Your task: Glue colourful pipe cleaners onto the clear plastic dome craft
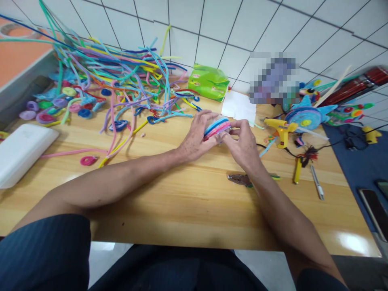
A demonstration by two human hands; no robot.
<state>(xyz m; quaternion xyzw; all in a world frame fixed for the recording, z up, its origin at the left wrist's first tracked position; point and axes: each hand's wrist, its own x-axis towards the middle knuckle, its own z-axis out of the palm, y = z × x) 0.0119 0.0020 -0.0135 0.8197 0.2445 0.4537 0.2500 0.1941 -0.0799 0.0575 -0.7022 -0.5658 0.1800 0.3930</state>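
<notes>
Between my two hands is a striped coil of pipe cleaners (pixel 217 128), with blue, light blue, pink and purple bands, held up over the table. My left hand (pixel 198 137) grips its left side, fingers behind it and thumb along the lower edge. My right hand (pixel 242 143) pinches the right edge between thumb and fingers. The palms hide part of the coil. Below my right wrist lie pliers (pixel 240 179), partly covered by the forearm. A yellow glue gun (pixel 281 130) rests to the right of my right hand.
Loose pipe cleaners (pixel 121 68) pile up at the back left, near small coiled discs (pixel 45 117). A white case (pixel 26 155) sits at left. Behind my hands are a green packet (pixel 208 82) and white paper (pixel 239 108). Rightward lie a blue fish-shaped craft (pixel 306 117), a yellow cutter (pixel 297 170) and a pen (pixel 317 182).
</notes>
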